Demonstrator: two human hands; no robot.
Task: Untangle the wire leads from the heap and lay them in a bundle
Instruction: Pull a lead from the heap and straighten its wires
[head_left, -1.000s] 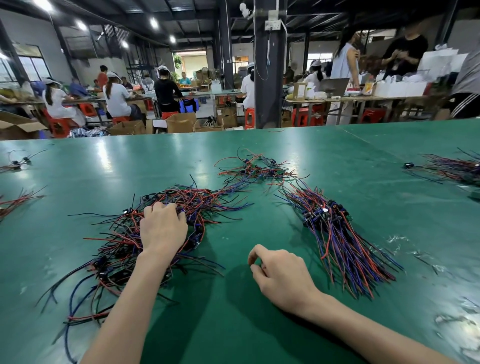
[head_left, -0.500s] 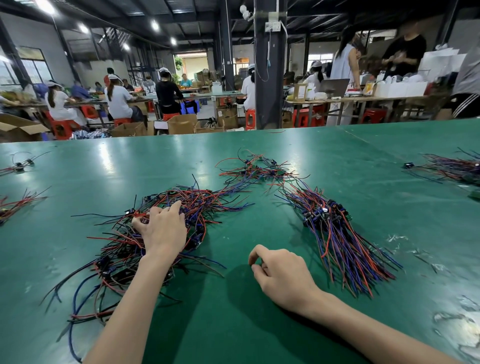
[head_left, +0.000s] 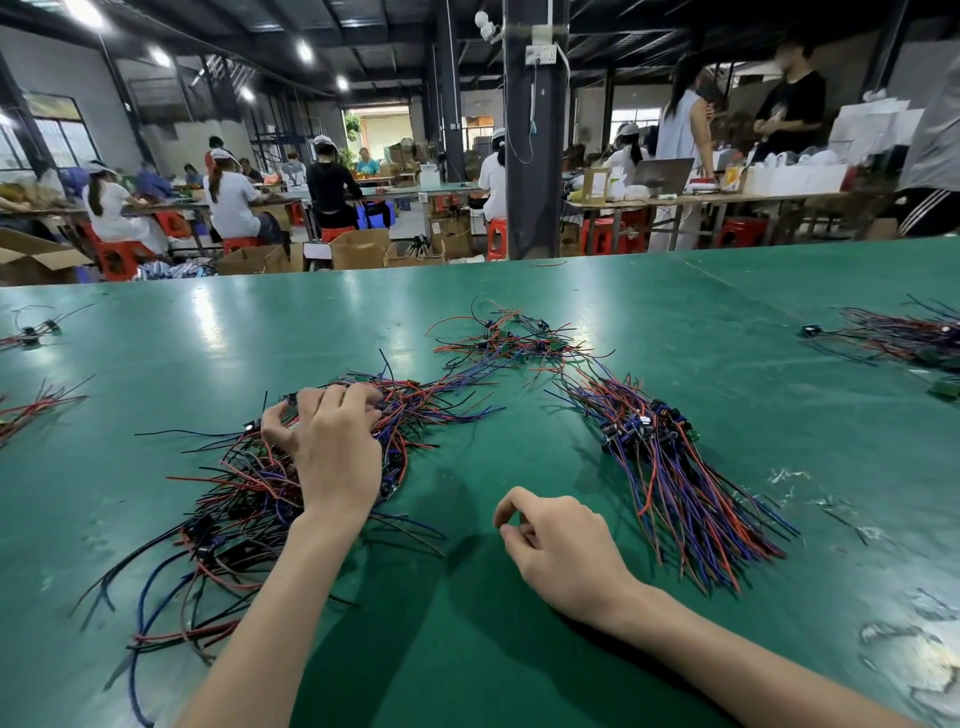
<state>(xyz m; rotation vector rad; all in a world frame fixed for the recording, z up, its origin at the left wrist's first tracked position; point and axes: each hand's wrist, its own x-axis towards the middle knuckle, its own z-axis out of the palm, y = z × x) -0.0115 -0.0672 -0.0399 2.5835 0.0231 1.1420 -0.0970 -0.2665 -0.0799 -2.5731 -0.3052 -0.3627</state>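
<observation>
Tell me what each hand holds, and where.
Left hand grips the tangled heap of red, blue, black wire leads at its far end; right hand holds nothing.

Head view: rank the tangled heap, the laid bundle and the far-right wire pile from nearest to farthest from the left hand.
1. tangled heap: directly under the left hand, fingers in it.
2. laid bundle: to the right, beyond the right hand.
3. far-right wire pile: at the frame's right edge, farther back.
</observation>
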